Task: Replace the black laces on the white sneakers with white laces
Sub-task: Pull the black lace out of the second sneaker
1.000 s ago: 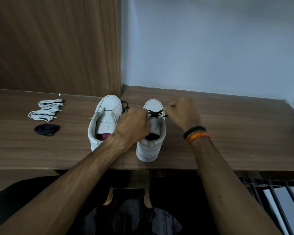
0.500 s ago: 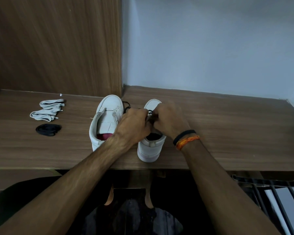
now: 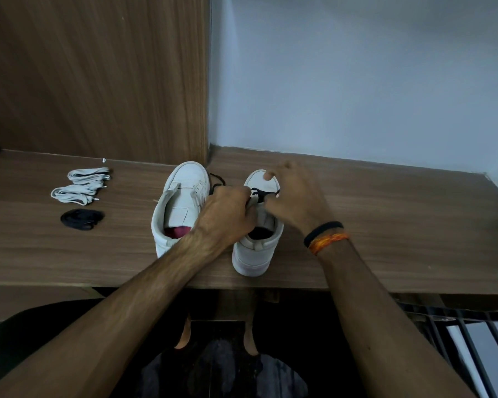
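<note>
Wooden shelf (image 3: 385, 225): left sneaker (image 3: 181, 202) lace-free, black lace (image 3: 260, 193) half out of right sneaker (image 3: 256, 248), left hand (image 3: 227, 216) gripping its tongue, right hand (image 3: 293, 196) fingers spread beside lace, white laces (image 3: 82, 183) unused left of sneakers.

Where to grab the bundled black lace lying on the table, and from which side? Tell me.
Take the black lace bundle across its middle, coming straight down from above. It lies flat in a loose oval on the table, with bare wood all round, apart from the white laces behind it. A pinch across the narrow width should gather the strands.
</note>
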